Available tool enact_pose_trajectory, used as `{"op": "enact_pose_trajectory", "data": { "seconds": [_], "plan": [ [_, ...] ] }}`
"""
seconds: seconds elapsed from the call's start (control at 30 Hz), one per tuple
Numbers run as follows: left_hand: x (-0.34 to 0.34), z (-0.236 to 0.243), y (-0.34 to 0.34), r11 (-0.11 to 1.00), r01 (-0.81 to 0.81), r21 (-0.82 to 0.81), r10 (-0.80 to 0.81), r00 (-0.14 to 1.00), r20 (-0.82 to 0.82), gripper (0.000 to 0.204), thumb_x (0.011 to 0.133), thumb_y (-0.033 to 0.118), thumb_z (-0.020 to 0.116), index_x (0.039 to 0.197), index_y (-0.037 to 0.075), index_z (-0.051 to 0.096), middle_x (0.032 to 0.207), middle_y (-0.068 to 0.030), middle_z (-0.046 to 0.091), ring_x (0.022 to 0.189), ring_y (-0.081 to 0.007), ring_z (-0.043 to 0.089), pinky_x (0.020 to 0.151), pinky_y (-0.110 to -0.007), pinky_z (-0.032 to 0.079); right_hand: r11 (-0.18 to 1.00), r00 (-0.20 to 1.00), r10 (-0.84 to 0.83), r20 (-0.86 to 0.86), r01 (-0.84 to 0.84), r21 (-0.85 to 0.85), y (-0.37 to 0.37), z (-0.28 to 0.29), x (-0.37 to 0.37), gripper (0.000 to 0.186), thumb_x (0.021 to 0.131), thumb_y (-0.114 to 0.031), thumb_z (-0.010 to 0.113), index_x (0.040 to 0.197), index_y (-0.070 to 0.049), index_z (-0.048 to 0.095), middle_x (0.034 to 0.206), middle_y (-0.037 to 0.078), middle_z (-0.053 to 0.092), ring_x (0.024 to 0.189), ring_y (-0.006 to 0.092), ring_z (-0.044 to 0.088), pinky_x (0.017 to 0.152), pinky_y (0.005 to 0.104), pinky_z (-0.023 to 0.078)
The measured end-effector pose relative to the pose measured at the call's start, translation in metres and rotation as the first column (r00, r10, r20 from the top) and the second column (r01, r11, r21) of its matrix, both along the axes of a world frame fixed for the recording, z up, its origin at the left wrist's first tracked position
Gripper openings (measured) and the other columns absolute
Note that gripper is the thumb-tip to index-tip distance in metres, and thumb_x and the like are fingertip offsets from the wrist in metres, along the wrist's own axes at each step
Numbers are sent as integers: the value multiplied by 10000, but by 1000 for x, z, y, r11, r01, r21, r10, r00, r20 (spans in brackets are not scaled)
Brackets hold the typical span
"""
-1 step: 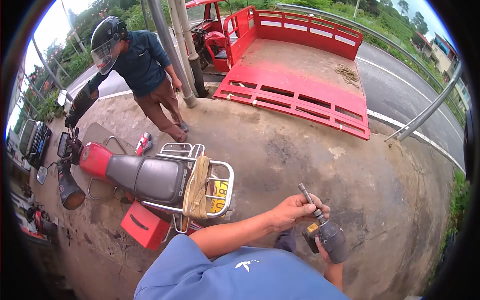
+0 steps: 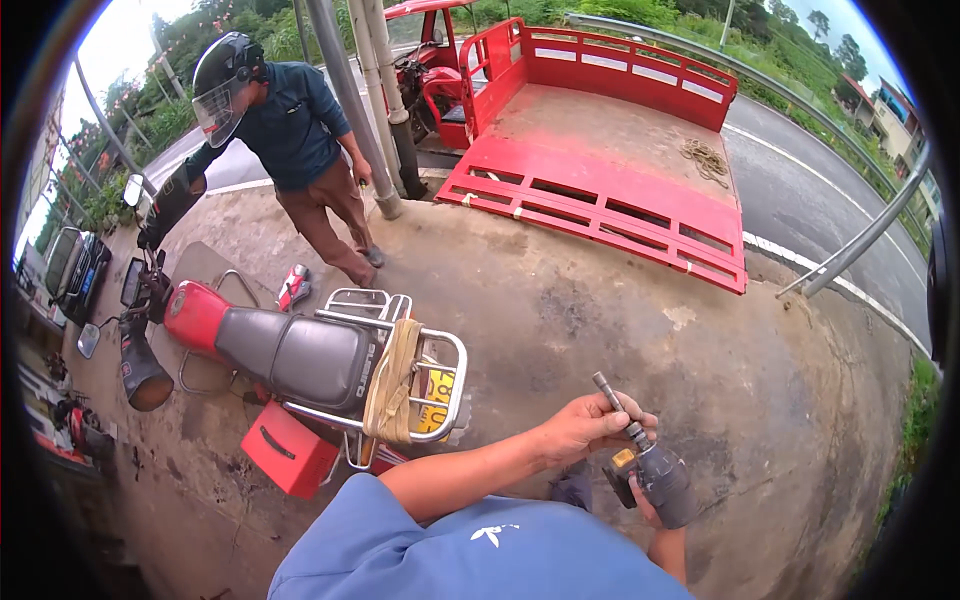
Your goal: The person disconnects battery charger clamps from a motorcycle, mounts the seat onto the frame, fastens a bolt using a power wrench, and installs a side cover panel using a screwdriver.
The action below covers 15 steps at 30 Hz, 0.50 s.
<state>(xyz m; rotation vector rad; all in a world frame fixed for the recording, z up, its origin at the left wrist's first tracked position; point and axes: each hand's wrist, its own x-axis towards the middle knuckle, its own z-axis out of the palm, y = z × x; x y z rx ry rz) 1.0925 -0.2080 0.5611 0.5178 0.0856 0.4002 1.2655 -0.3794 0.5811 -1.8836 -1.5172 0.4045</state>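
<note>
My left hand [image 2: 590, 430] pinches a long steel socket extension [image 2: 612, 396] on the nose of a dark cordless impact wrench [image 2: 659, 480], which has a yellow patch near its base. My right hand [image 2: 646, 507] is closed on the wrench's grip, mostly hidden under the tool body. Both hands are out in front of my blue shirt, to the right of a red motorcycle [image 2: 197, 318] with a grey seat, a tubular rear rack wrapped with a tan strap, and a red side box [image 2: 288, 450].
A person [image 2: 305, 130] in a black helmet and dark top stands beyond the motorcycle, one hand toward its handlebar. A red three-wheeled cargo vehicle [image 2: 600, 220] has its rear gate lowered beside metal poles [image 2: 392, 120]. Road, guardrail, a parked car [image 2: 78, 272] and more motorcycles lie around.
The whole view has shifted slightly, with the background sitting a little lower and to the right. My hands and the wrench look almost unchanged.
</note>
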Motion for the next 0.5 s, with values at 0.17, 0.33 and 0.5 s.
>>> {"op": "enact_pose_trajectory", "data": {
  "seconds": [0.17, 0.33, 0.5],
  "plan": [
    [22, 14, 71, 933, -331, 139, 344, 936, -78, 227, 1029, 186, 662, 1213, 54, 675, 1271, -148, 702, 1205, -275, 674, 1085, -469, 525, 936, 917, 347, -197, -351, 15, 135, -1, 71, 260, 835, -22, 796, 1092, -16, 754, 953, 14, 758, 817, 88, 677, 704, 267, 553],
    [18, 22, 161, 769, -598, 227, 611, 792, 18, 211, 1017, 138, 672, 1200, 33, 692, 1219, -154, 728, 1172, -265, 687, 1052, -438, 534, 832, 791, 508, -341, -554, -47, 289, 23, 89, 268, 843, -28, 795, 1106, 0, 751, 958, 19, 748, 830, 79, 664, 717, 258, 551],
    [-20, 30, 283, 607, -715, 348, 728, 676, 119, 256, 1007, 88, 676, 1244, -10, 678, 1240, -167, 721, 1184, -248, 673, 1054, -414, 516, 743, 546, 491, -679, -669, -1, 455, 16, 50, 226, 876, -136, 827, 1043, -66, 693, 922, 7, 697, 805, 114, 649, 708, 286, 525]
  ]
}}
